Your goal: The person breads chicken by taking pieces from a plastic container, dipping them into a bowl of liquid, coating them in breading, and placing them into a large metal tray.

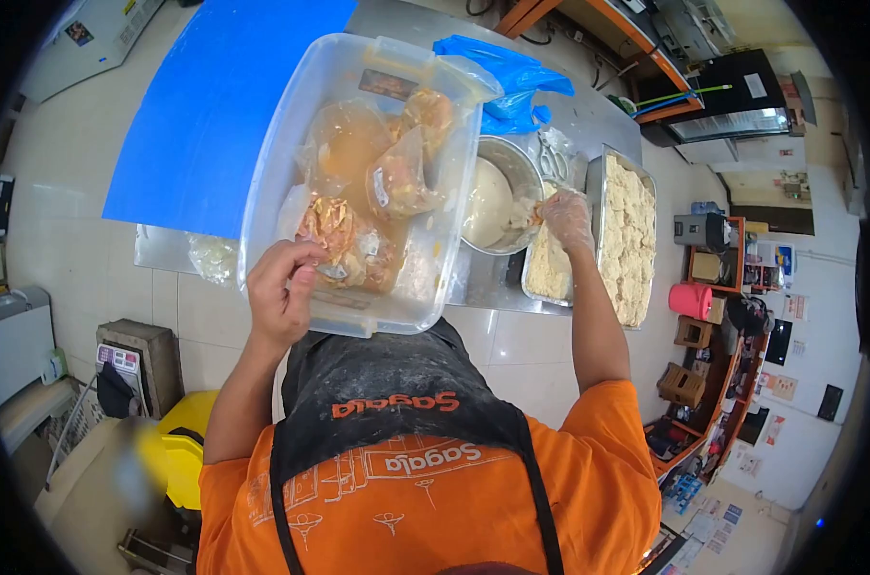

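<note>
My bare left hand (284, 287) is at the near left rim of a clear plastic tub (262, 206). Its fingers are pinched at the edge of a plastic bag of raw marinated meat (331, 230). More bags of meat (396, 182) lie in brownish liquid inside the tub. My right hand (569, 218), in a clear plastic glove, hangs over a metal tray of flour (547, 268), beside a metal pot of pale batter (487, 196). Its fingers are closed and coated; what they hold is too small to make out.
A long tray of flour-coated pieces (626, 240) stands at the right. Behind the pot lie a blue plastic bag (511, 77) and metal tongs (554, 153). A blue board (205, 105) covers the table's left part. Shelves (713, 383) stand farther right.
</note>
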Available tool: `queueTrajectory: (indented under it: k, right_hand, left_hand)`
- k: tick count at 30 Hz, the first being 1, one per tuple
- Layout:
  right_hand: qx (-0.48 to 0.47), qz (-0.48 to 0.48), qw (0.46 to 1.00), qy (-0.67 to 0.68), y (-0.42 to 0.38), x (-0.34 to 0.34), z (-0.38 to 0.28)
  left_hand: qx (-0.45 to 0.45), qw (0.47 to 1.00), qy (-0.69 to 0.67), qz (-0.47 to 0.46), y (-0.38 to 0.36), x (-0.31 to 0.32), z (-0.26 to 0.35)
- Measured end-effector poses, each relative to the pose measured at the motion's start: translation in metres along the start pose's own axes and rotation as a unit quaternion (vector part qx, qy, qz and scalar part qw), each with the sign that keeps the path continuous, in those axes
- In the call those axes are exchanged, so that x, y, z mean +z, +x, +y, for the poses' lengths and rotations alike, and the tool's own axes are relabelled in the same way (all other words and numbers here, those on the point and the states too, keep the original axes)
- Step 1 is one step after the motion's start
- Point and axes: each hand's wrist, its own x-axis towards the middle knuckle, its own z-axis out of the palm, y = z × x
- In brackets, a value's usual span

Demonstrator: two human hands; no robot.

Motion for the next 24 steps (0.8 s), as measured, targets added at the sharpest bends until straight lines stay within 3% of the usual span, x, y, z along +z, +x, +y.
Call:
queueTrajectory:
  k: [12,15,16,19,22,24]
  right_hand:
    - [-0.093,-0.010,0.996,-0.001,-0.005,-0.138,0.038]
    - [-0.146,-0.001,0.984,-0.100,-0.022,-0.165,0.030]
    - [-0.165,-0.038,0.974,-0.150,-0.018,-0.161,0.044]
    - [-0.281,-0.104,0.852,-0.430,-0.041,-0.123,0.066]
    - [-0.321,-0.201,0.894,-0.238,-0.054,-0.085,0.117]
    - [-0.228,-0.200,0.930,-0.209,-0.042,-0.080,0.123]
  left_hand:
    - [-0.081,0.995,0.039,0.051,-0.005,0.031,0.005]
    - [-0.079,0.992,0.035,0.087,-0.001,0.031,0.007]
    - [-0.072,0.992,0.040,0.097,-0.002,0.029,0.003]
    - [-0.041,0.989,0.072,0.123,-0.005,0.031,-0.003]
    - [-0.013,0.982,0.098,0.159,-0.011,0.030,-0.007]
    - [-0.018,0.977,0.111,0.180,-0.014,0.030,-0.009]
